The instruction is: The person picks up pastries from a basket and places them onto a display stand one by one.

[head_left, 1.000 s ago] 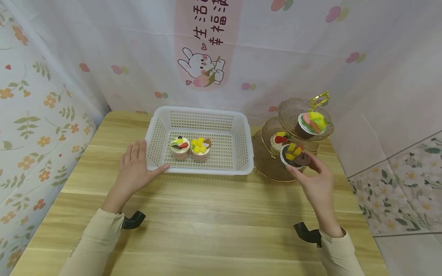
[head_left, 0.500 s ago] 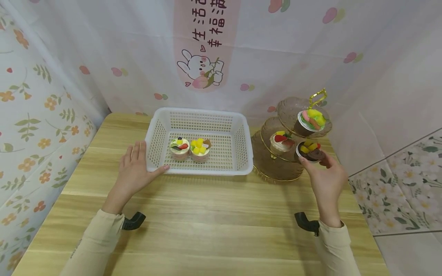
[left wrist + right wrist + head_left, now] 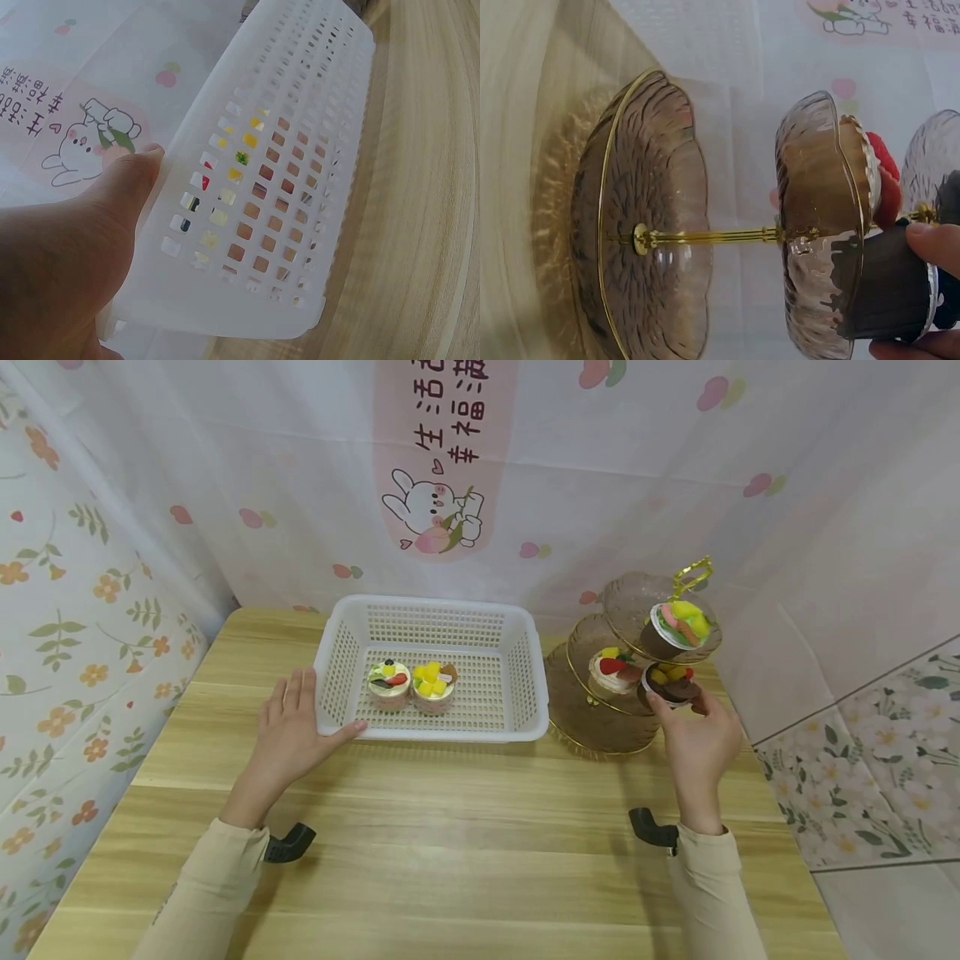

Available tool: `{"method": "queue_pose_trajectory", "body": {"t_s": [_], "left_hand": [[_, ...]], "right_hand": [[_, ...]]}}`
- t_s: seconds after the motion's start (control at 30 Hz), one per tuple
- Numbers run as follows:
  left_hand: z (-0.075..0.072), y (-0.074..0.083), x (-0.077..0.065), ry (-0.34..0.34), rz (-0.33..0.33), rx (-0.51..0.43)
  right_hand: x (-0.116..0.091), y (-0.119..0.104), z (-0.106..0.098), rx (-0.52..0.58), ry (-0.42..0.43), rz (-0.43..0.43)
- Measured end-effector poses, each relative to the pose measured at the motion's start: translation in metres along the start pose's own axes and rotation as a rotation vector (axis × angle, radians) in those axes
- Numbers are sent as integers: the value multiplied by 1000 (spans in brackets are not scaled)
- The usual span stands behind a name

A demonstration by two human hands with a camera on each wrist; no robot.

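My right hand (image 3: 701,739) pinches a dark chocolate cupcake (image 3: 672,687) topped with yellow fruit at the middle tier of a three-tier stand (image 3: 603,732). In the right wrist view the cupcake's dark cup (image 3: 891,289) is at that tier's plate (image 3: 810,225). Beside it on the same tier sits a cream cupcake (image 3: 611,674) with a strawberry. The top tier bears a brown-cupped cupcake (image 3: 675,628) with green and yellow topping. My left hand (image 3: 288,731) rests against the left front corner of a white basket (image 3: 532,727), thumb along its rim, fingers extended.
Two cream cupcakes, one with berries (image 3: 389,685) and one with yellow cubes (image 3: 433,687), stand inside the basket. Behind the wooden table (image 3: 450,843) hangs a printed curtain (image 3: 300,485). A gold handle (image 3: 692,578) rises from the stand's top.
My right hand has carried the chocolate cupcake rightward from the stand's front, then in to the middle tier beside the strawberry cupcake. The left hand stays at the basket.
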State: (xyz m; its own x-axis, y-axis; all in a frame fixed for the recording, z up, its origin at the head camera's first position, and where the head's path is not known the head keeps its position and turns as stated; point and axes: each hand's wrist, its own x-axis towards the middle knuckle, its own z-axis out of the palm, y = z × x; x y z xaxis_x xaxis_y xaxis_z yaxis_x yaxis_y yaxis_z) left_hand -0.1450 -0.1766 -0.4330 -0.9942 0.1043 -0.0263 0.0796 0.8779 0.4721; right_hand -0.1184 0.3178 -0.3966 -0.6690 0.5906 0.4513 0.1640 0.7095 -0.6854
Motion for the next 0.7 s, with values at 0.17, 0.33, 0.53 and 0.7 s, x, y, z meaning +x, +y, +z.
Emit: {"method": "queue_pose_trajectory", "body": {"t_s": [0.17, 0.33, 0.53, 0.7], "left_hand": [[0, 0, 0, 0, -1, 2], [0, 0, 0, -5, -4, -2], [1, -1, 0, -2, -3, 1], [1, 0, 0, 1, 4, -4]], "right_hand": [[1, -2, 1, -13, 12, 29], [4, 0, 3, -23, 23, 10], [7, 3, 8, -25, 8, -11], [5, 3, 13, -7, -8, -2]]}}
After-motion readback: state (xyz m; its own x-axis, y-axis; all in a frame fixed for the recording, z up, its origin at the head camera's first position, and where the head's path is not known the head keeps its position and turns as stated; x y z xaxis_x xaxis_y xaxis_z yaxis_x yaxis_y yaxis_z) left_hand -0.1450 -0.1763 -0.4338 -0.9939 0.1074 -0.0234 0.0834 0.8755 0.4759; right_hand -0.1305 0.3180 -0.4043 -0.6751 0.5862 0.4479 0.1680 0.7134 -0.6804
